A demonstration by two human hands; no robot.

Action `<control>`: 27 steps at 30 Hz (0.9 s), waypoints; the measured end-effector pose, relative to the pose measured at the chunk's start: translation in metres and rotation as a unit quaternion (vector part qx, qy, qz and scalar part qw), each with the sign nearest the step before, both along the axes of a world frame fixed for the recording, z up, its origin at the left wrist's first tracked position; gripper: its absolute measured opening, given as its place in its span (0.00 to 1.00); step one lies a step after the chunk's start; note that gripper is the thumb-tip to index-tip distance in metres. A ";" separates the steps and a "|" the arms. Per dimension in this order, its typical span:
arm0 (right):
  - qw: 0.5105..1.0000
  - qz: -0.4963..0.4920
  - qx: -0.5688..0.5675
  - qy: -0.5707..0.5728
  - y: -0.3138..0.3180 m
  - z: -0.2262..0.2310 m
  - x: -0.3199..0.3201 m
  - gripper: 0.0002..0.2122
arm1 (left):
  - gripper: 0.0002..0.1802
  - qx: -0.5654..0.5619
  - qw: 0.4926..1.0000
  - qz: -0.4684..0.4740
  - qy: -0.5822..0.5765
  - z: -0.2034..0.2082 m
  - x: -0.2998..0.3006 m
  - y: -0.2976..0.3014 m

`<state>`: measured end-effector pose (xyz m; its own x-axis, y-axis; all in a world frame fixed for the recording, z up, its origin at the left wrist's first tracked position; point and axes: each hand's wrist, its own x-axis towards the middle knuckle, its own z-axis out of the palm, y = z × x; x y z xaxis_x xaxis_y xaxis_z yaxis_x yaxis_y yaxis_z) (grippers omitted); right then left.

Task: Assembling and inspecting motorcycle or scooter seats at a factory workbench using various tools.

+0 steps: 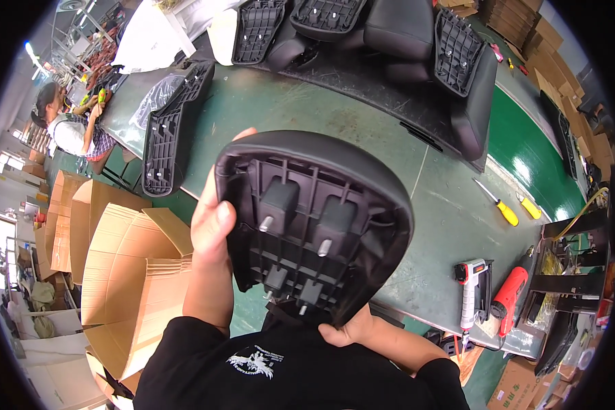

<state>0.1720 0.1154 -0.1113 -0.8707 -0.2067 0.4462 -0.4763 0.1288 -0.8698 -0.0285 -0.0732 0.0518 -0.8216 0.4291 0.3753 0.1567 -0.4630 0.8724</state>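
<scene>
Upright before my chest is a black padded seat (383, 198), its underside turned toward me. That underside is ribbed plastic, with metal studs standing out of raised blocks. My left hand (213, 222) grips the seat's left edge, thumb in front and fingers behind. At the lower right edge my right hand (348, 328) is closed on the seat, its thumb showing and most fingers hidden. Black cover material wraps over the rim and looks wrinkled on the inner right side.
More black seats (396, 31) lie along the far side of the green table (430, 225). A yellow-handled screwdriver (506, 212), a staple gun (473, 294) and a red heat gun (511, 301) lie at right. Open cardboard boxes (116, 266) stand at left; another person (72, 130) sits beyond.
</scene>
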 end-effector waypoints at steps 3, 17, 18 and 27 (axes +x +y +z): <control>0.998 -0.009 -0.007 -0.057 0.008 0.006 0.000 0.51 | 0.54 0.000 1.000 0.018 -0.018 -0.002 0.016 0.007; 0.963 -0.122 -0.008 -0.238 -0.003 0.010 0.004 0.12 | 0.63 -0.069 0.967 -0.154 -0.189 -0.126 0.055 -0.044; 0.968 -0.146 0.025 -0.200 -0.003 0.019 -0.001 0.13 | 0.65 -0.066 0.972 -0.158 -0.163 -0.130 0.059 -0.047; 0.915 -0.263 0.277 -0.132 0.026 0.069 -0.005 0.16 | 0.68 -0.155 0.979 -0.131 0.032 -0.112 0.077 -0.034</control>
<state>0.1672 0.1410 -0.0427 -0.9771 0.1410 0.1594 -0.0043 0.7359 -0.6771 0.0480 -0.1073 -0.0602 -0.6471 0.7232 0.2414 0.1277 -0.2094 0.9695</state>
